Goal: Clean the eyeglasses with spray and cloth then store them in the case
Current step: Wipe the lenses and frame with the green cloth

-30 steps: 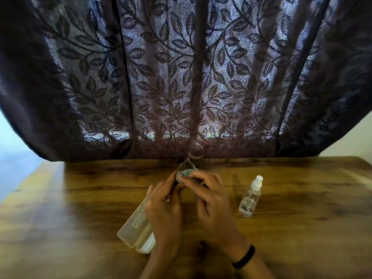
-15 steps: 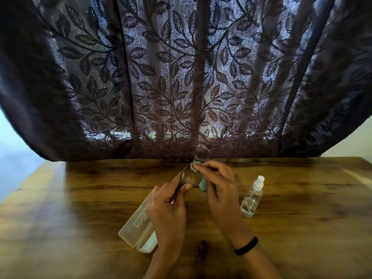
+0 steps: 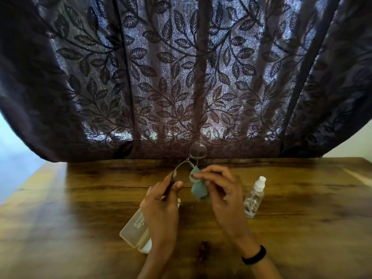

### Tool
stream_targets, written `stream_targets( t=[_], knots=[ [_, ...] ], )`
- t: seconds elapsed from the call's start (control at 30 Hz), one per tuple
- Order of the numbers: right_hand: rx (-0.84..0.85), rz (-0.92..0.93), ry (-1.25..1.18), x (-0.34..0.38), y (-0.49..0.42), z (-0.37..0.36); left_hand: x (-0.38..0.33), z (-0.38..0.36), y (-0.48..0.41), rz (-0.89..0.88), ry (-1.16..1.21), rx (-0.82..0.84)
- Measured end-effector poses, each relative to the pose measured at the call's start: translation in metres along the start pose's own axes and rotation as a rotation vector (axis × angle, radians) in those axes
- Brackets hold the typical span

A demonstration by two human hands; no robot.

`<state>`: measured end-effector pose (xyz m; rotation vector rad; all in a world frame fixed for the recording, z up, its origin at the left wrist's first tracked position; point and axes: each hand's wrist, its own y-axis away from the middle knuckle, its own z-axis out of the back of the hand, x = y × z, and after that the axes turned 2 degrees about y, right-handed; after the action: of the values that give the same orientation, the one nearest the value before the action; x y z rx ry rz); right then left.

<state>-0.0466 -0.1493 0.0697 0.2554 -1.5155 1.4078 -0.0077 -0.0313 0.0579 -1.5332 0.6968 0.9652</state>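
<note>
Thin-framed eyeglasses (image 3: 198,151) are held up above the wooden table (image 3: 80,198), one lens high against the curtain. My left hand (image 3: 161,206) pinches the frame near the lower lens and temple. My right hand (image 3: 219,190) pinches a small blue-grey cloth (image 3: 198,189) against the lower lens, the cloth hanging below my fingers. A clear spray bottle (image 3: 254,197) with a white nozzle stands upright just right of my right hand. The translucent case (image 3: 133,228) lies open on the table under my left wrist, partly hidden by it.
A dark leaf-patterned curtain (image 3: 181,77) hangs along the table's far edge. A black band (image 3: 254,256) circles my right wrist. Pale wall shows at far left and right.
The cloth has slid off the lens face to its right edge and now hangs down; my right hand has shifted slightly right. The glasses have tilted, with the lower lens now uncovered.
</note>
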Motion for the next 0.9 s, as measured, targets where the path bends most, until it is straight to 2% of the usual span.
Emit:
stream_targets(
  t=[0.13,0.2,0.37,0.57,0.67,0.9],
  knots=[
    [-0.217,-0.133,0.011,-0.02,-0.019,0.013,0.004,0.004,-0.002,0.107,0.119,0.004],
    [-0.251,-0.223,-0.03,-0.03,-0.031,0.016,0.003,0.005,-0.002,0.123,0.158,0.017],
    [-0.145,-0.338,-0.172,-0.04,-0.057,0.013,0.002,0.007,0.0,0.163,0.182,0.054],
    [0.047,-0.261,-0.038,-0.04,-0.072,0.001,-0.005,0.011,-0.002,0.267,0.296,0.118],
    [0.049,-0.262,-0.053,-0.042,-0.073,0.003,-0.005,0.014,-0.004,0.303,0.335,0.136],
    [0.054,-0.234,0.176,-0.051,-0.066,0.004,-0.009,0.011,-0.004,0.289,0.4,0.115]
  ],
)
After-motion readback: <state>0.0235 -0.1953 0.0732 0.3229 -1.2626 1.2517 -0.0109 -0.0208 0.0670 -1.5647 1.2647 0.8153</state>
